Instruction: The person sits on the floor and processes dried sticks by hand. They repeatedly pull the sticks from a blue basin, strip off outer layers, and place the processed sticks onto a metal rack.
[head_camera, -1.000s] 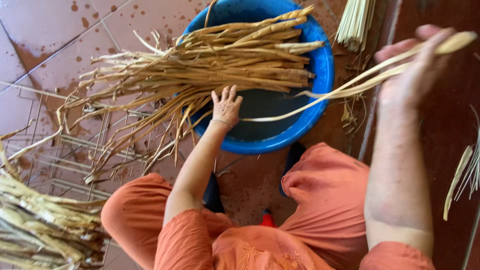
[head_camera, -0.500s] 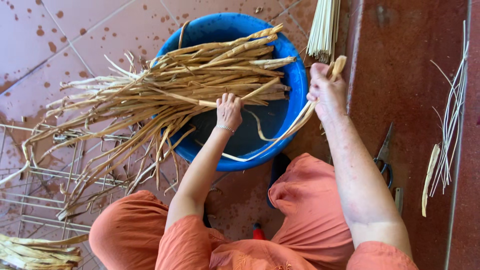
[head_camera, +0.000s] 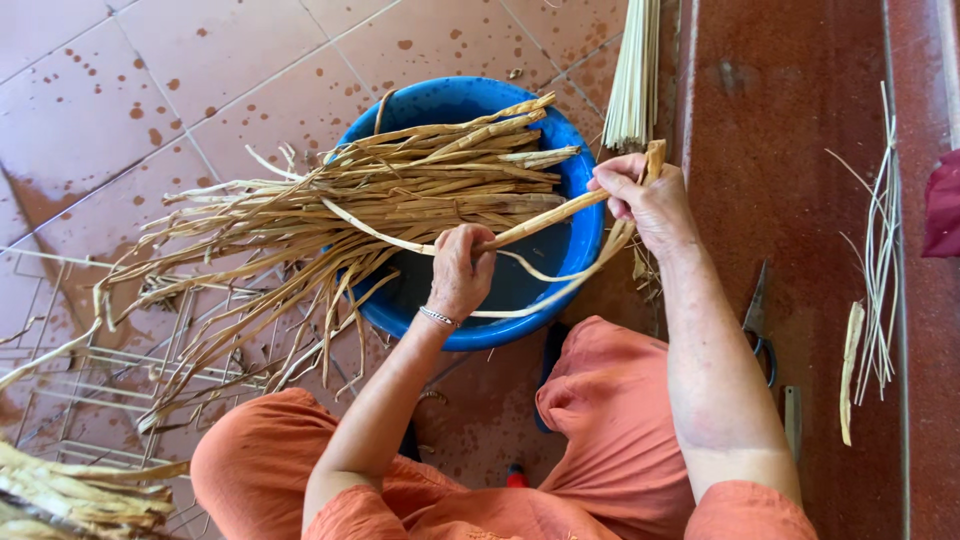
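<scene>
- Two hands share one long tan fibrous stalk (head_camera: 545, 218); it lies slanted between them over the round blue plastic basin (head_camera: 585, 250), rising from lower left to upper right.
- My left hand (head_camera: 461, 272) has its fingers curled shut around the stalk's lower end.
- My right hand (head_camera: 640, 200), raised at the basin's right rim, pinches the upper end, wrist bent inward.
- A pale peeled strip (head_camera: 560, 285) sags below the stalk.
- More stalks lie bundled (head_camera: 330, 230) just left of my left hand.

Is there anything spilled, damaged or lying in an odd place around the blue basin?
Yes. The tiled floor shows dark splashes and a wet patch at left. The reed bundle overhangs the blue basin onto a wire rack. Scissors lie on the red step.
</scene>
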